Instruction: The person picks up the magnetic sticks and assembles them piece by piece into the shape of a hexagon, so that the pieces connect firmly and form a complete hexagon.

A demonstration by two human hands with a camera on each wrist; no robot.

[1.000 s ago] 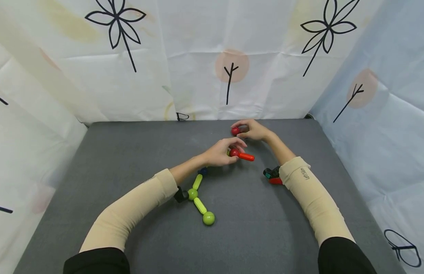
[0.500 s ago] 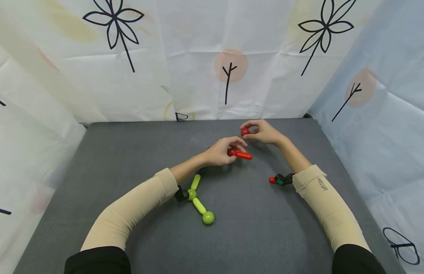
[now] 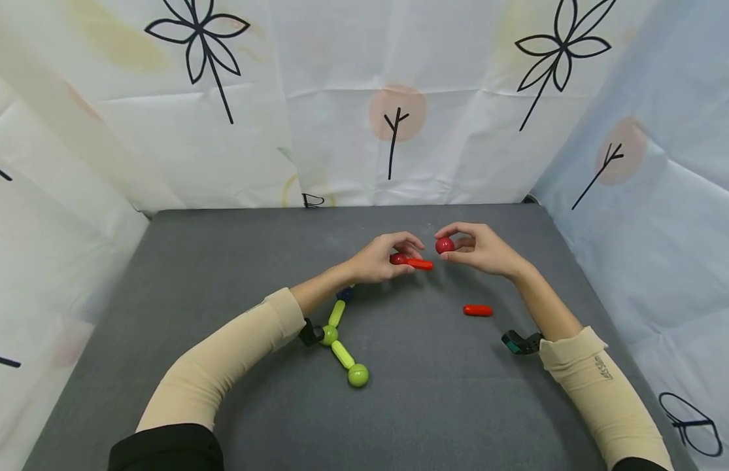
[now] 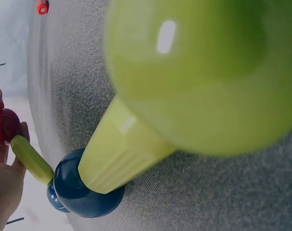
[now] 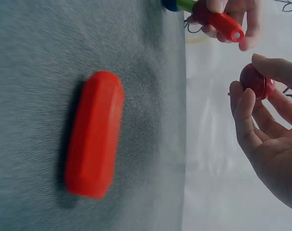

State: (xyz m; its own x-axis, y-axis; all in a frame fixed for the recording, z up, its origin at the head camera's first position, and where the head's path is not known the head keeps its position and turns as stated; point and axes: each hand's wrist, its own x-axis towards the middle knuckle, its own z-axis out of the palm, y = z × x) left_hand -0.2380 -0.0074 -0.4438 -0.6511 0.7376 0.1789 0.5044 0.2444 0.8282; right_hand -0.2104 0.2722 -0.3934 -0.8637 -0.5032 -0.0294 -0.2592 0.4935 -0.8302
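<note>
My left hand grips a red ball that has a red rod sticking out to the right. This ball belongs to a chain: a green rod joins it to a blue ball, and more green rods lead on to a green ball and an end green ball. In my right hand, a second red ball is pinched between thumb and fingers, a short way right of the red rod's tip. My left hand hides part of the chain in the head view.
A loose red rod lies on the grey table, below my right hand in the head view. White patterned cloth hangs behind the table and at both sides. Wrist cameras sit low under both forearms.
My right hand, with its red ball, has moved right and nearer to me, uncovering the loose red rod. My left hand and the chain stay nearly in place.
</note>
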